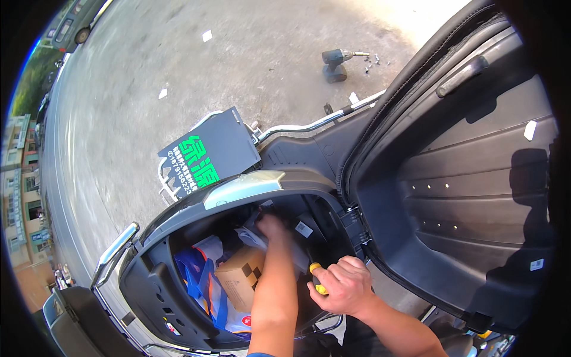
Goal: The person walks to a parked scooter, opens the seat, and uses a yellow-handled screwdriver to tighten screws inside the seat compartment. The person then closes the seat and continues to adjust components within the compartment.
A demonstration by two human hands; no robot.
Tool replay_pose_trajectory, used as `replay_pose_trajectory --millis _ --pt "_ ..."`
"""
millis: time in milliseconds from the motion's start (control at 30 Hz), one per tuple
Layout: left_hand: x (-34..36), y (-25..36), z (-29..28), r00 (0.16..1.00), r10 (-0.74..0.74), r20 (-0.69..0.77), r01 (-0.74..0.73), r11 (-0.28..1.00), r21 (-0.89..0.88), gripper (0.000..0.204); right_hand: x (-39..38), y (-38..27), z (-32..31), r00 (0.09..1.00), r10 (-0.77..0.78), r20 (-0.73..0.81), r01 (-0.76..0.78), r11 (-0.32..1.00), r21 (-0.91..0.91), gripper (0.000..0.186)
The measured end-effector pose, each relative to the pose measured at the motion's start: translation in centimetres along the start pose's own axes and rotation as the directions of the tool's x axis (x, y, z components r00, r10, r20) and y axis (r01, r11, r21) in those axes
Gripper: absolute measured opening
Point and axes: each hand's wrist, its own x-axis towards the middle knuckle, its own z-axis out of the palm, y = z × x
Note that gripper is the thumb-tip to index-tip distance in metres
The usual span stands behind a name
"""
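Observation:
My left hand [270,225] reaches deep into the open under-seat compartment [157,291] of a scooter, near white paper or plastic [251,237]; its fingers are blurred and shadowed, so what they hold is unclear. My right hand [343,288] is closed around a yellow-and-black screwdriver handle [319,271] at the compartment's right side, with part of a dark shaft pointing inward. A cardboard box [235,276] and a blue, white and orange bag [196,273] lie in the compartment, partly behind my left forearm. A small white label [303,229] shows on a dark part inside.
The raised seat [452,202] fills the right. A grey board with green print [208,149] sits on the scooter's rear rail [300,131]. A cordless drill [335,68] and scattered bolts [369,59] lie on the pavement [250,59]. A van [71,33] and buildings stand at left.

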Motion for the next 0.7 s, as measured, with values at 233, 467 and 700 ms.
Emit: replay_pose_trajectory --millis 233,467,700 --pt "1.7 -0.4 1.1 0.92 0.379 -0.101 -0.187 0.651 0.736 0.044 -0.2 0.2 0.2 1.0 -0.002 -0.014 0.002 1.0 0.025 0.026" --pt "-1.3 -5.6 -2.1 0.948 0.149 0.28 -0.201 -0.4 0.894 0.064 -0.2 0.0 0.4 1.0 0.007 -0.004 -0.006 1.0 0.019 0.026" --pt "-10.3 -3.3 0.4 0.949 -0.104 0.299 -0.317 -0.317 0.894 0.048 0.1 -0.2 0.3 1.0 -0.005 0.0 0.005 1.0 0.001 0.023"
